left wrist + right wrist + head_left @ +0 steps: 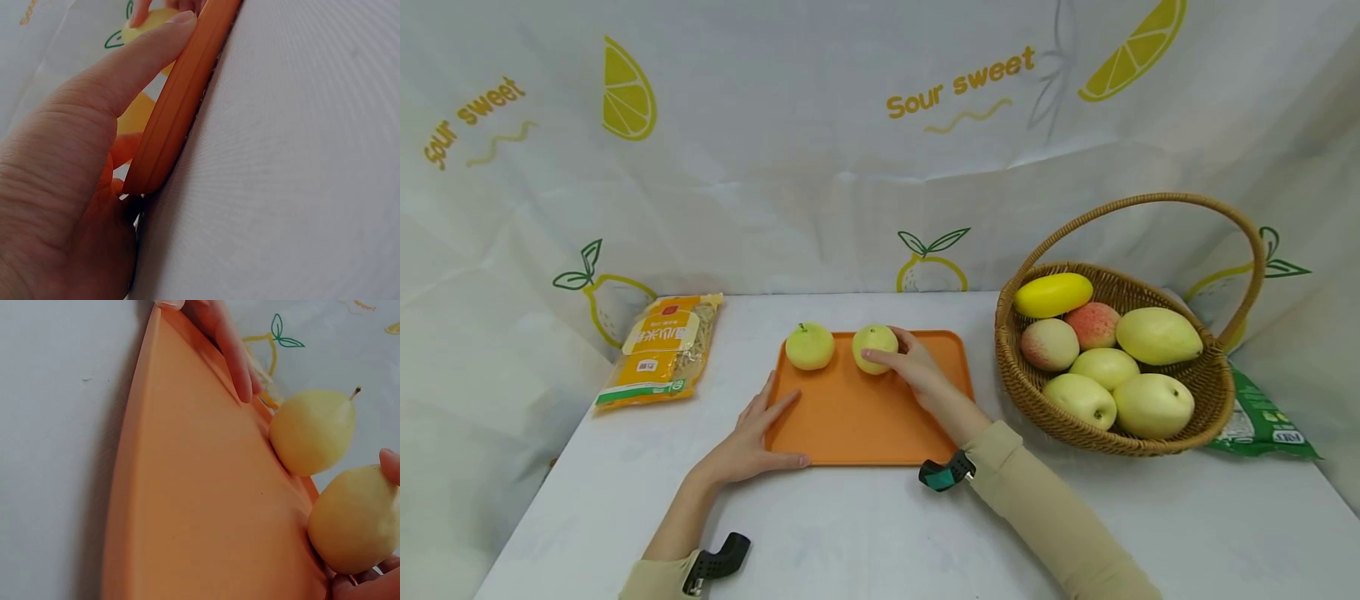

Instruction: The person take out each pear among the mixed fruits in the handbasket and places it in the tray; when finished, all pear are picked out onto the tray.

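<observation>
My right hand (919, 363) holds a pale yellow pear (871, 337) at the back middle of the orange tray (850, 427), thumb on the near side and fingers behind. The right wrist view shows the held pear (351, 517) low against the tray. To its left, a second pear (810, 348) with a short stem sits in the tray's back left corner. My left hand (747, 443) is spread around the front left corner, its thumb along the front rim and its fingers at the left side. In the left wrist view the thumb (134, 72) lies straight against the tray's edge.
On the right stands a wicker basket (1022, 396) with a tall handle, holding several pears, two peaches, a mango (1159, 336) and a bright yellow fruit (1053, 295). A green packet (1262, 421) lies behind it. An orange and clear food bag (658, 350) lies back left.
</observation>
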`<act>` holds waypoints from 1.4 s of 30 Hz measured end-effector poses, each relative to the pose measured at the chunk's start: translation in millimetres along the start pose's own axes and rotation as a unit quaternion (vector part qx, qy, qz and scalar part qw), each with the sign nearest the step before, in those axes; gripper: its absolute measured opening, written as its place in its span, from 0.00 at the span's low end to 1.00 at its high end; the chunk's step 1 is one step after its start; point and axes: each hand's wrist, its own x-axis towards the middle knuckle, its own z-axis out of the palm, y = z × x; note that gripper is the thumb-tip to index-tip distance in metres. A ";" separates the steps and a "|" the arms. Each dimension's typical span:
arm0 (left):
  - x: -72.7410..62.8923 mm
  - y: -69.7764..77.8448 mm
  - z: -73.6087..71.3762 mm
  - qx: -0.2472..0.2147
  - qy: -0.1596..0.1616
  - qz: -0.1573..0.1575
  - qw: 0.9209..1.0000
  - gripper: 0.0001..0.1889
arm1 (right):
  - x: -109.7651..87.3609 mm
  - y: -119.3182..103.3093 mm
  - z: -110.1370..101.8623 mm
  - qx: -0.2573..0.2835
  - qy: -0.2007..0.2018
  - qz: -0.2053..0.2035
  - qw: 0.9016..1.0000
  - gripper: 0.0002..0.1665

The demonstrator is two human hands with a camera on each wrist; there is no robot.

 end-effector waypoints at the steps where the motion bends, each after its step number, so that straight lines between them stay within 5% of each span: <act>1: 0.0 0.0 -0.1 -0.001 0.000 0.000 1.000 0.53 | 0.5 -0.1 0.4 0.000 0.001 0.000 1.000 0.50; 21: 0.5 -1.6 0.0 -0.005 0.003 0.006 1.000 0.53 | 8.3 2.3 0.8 -0.077 -0.023 -0.034 0.996 0.50; 29: 0.6 -3.2 0.4 -0.001 0.004 0.010 1.000 0.53 | 9.0 7.3 -9.1 -0.053 -0.045 -0.064 0.995 0.51; 42: 1.3 -2.7 1.3 -0.001 0.003 0.009 1.000 0.52 | -1.5 7.9 -4.4 -0.071 -0.017 -0.102 0.992 0.47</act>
